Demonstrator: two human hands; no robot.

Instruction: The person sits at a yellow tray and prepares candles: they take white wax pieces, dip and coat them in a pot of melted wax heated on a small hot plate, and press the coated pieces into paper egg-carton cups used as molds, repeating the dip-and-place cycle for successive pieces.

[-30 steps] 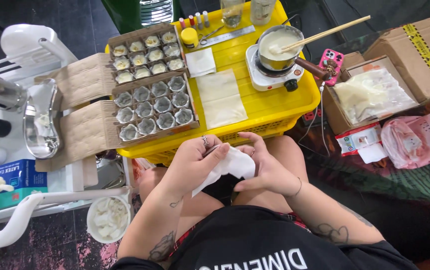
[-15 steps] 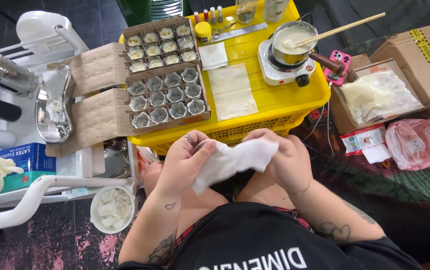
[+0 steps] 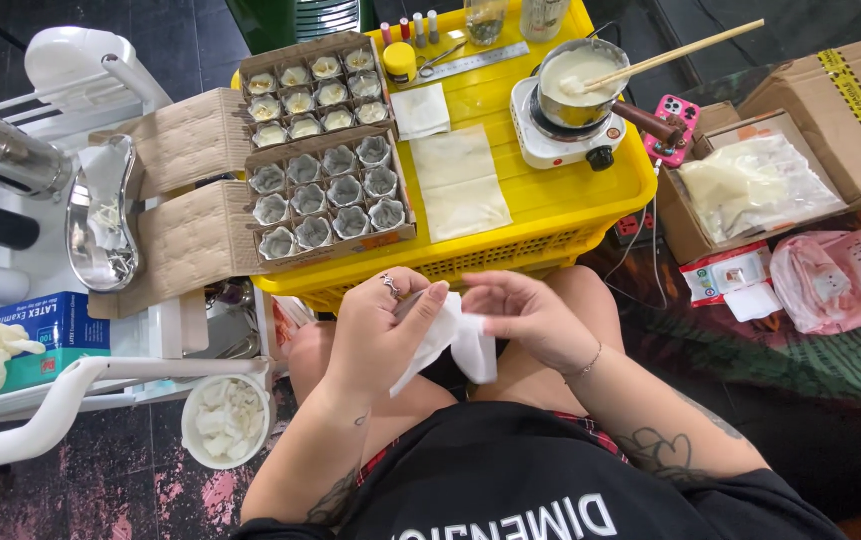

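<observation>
Since half a second ago, my right hand (image 3: 523, 318) has let go, fingers open; my left hand (image 3: 383, 335) pinches the white tissue (image 3: 456, 345), hanging lengthwise just below the yellow crate (image 3: 511, 262), between both hands.

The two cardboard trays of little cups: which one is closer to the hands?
The lower tray, holding grey empty-looking cups; the farther tray holds cream-filled cups.
</observation>
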